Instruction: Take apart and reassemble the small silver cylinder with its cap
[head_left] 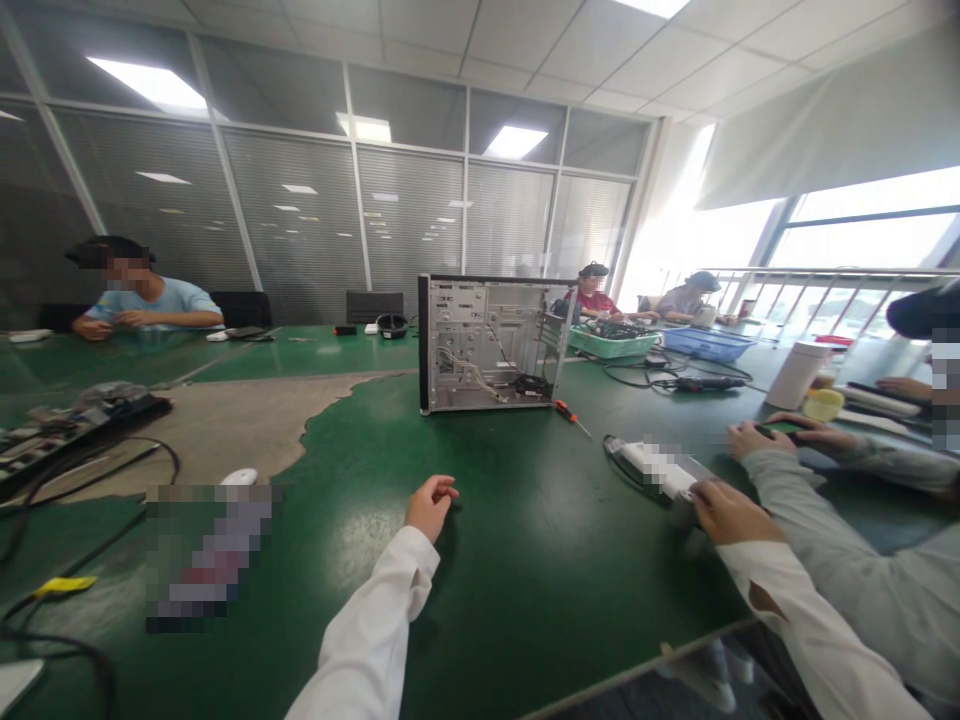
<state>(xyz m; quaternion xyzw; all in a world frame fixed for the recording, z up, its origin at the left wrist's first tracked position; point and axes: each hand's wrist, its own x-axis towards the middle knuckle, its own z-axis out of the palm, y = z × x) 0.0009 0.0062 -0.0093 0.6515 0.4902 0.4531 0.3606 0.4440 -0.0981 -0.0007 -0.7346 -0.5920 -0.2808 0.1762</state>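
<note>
My left hand [431, 508] is over the green table with its fingers loosely curled; nothing shows in it. At the right, my right hand [733, 512] has its fingers closed on the near end of a white device [634, 455], partly blurred out, with a black cable looped beside it. Ahead of both hands an open computer case [491, 340] stands upright, its inside and loose wires facing me. An orange-handled screwdriver [566, 412] lies at its lower right corner.
Left lie a white mouse [240, 478], black cables [90, 535] and electronic parts [82, 425]. Beyond the case are a green basket [615, 345] and a blue basket [705, 344]. Close at my right, a co-worker's hands [787, 435] hold something. Other people sit across the table [352, 420].
</note>
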